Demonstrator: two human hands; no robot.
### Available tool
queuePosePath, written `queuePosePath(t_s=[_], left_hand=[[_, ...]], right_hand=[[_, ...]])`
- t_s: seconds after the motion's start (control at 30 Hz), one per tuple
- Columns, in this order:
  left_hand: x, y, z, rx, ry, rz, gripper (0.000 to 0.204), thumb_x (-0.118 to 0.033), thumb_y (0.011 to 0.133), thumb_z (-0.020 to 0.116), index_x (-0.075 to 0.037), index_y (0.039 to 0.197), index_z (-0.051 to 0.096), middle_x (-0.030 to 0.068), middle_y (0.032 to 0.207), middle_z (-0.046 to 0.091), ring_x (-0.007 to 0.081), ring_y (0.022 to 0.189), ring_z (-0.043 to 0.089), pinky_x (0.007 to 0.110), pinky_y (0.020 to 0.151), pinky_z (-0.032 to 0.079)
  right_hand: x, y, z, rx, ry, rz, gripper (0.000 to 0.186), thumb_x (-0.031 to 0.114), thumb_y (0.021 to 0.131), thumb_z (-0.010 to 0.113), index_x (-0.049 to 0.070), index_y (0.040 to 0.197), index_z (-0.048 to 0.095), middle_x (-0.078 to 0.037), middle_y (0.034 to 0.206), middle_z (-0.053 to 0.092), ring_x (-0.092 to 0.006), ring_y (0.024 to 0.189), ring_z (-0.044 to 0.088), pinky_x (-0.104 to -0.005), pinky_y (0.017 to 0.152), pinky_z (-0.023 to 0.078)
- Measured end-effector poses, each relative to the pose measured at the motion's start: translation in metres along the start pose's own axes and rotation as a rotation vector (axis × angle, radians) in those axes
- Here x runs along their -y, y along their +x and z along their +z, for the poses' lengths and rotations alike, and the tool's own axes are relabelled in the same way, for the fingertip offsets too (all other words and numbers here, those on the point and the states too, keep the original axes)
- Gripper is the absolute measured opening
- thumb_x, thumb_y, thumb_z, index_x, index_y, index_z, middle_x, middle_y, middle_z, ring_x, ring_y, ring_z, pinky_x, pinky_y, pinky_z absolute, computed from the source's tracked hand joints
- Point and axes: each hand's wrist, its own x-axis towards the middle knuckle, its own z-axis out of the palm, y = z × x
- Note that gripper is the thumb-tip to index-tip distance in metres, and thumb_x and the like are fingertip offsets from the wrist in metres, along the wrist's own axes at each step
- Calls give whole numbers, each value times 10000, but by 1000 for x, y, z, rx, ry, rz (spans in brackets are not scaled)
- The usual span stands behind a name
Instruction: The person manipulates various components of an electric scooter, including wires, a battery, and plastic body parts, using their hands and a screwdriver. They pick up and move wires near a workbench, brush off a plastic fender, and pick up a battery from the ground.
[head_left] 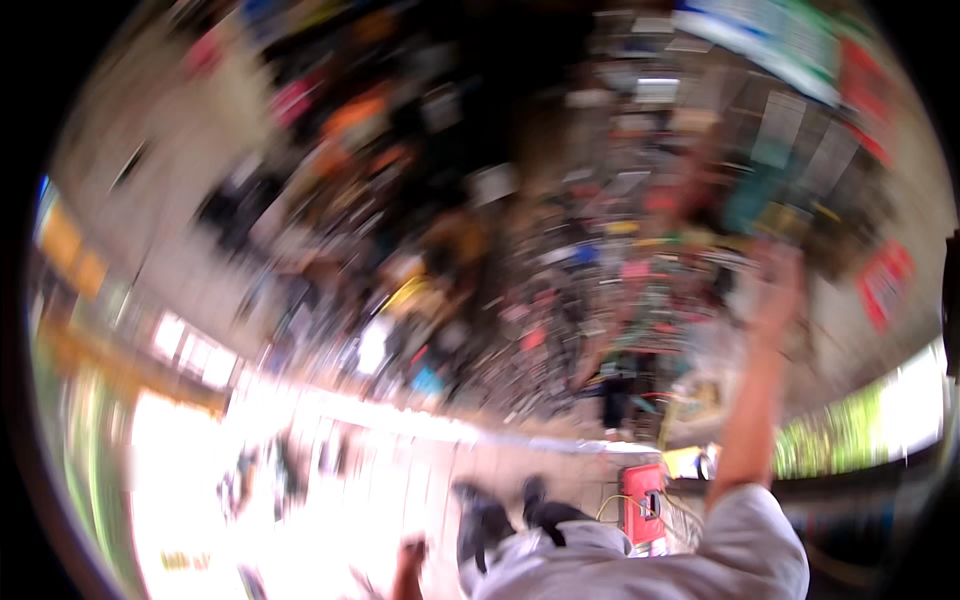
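My right arm stretches forward over a crowded workbench. Its hand (pixel 778 275) is among the things on the right side, smeared by motion, so its fingers and anything in them cannot be made out. Closest to that hand are a blurred teal thing (pixel 748 200) and a small yellowish piece (pixel 785 222). My left hand (pixel 411 550) hangs low beside my legs, away from the bench. Its fingers look curled, with a small dark spot at them that I cannot identify.
Small parts and tools (pixel 540 310) crowd the bench in a blur. A red case (pixel 643 505) with a dark handle stands on the tiled floor (pixel 400 460) by my legs, a yellow cord beside it. A red sign-like panel (pixel 886 285) is at the right wall.
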Motion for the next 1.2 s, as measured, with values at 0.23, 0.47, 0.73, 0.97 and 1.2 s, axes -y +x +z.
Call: queuePosePath(t_s=[0.23,0.47,0.73,0.97,1.2], left_hand=[[-39,-80,10,-153,-386,-91,444,-393,881,518,-16,1095,612,148,1014,654,273,885,629,389,789,477],[-57,-133,24,-90,-1519,18,622,-485,944,250,-70,1405,291,94,1460,292,208,1363,205,369,1100,110],[-9,-183,-175,-208,-2092,609,724,-562,927,268,-66,1438,139,144,1479,195,282,1358,215,408,1093,212],[91,-237,-202,-1033,-1528,114,659,-433,964,309,76,1376,237,191,1413,313,238,1316,284,319,1088,194],[149,-240,-240,-969,-1809,-85,731,-532,908,371,39,1360,306,210,1400,328,278,1283,345,396,1039,295]], right_hand=[[-29,-55,-44,-26,151,-14,508,325,947,422,-77,1258,419,-250,1247,476,-364,1073,538,-467,941,418],[135,-381,175,1006,586,-94,580,384,936,409,-52,1316,365,-211,1357,366,-331,1236,351,-427,1032,259],[169,-716,337,2088,400,-378,557,384,931,396,-20,1315,398,-216,1324,431,-318,1264,369,-369,1055,257],[209,-851,329,1801,57,1110,622,438,944,372,-28,1353,332,-170,1404,350,-243,1318,297,-330,1080,219],[223,-893,356,1927,-2,903,628,457,934,380,-47,1309,385,-154,1329,441,-234,1241,390,-323,1050,262]])
